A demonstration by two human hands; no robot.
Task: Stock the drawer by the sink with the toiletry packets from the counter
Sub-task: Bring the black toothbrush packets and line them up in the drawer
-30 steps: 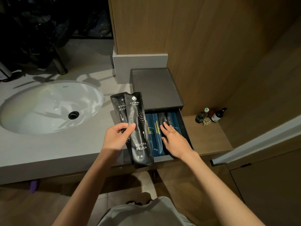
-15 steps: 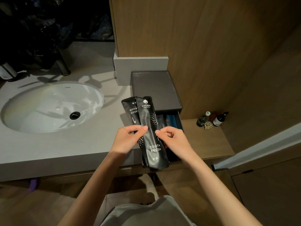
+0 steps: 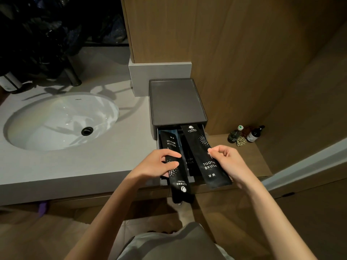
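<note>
Head view: both packets (image 3: 207, 156) overhanging drawer (image 3: 196, 180) front.

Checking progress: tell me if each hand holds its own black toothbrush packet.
Yes, left hand grips one black toothbrush packet, right hand pinches a second packet.

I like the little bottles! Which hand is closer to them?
Right. The right hand is left of the bottles, at the drawer's right side; the left hand is farther left, at the drawer's left side.
</note>
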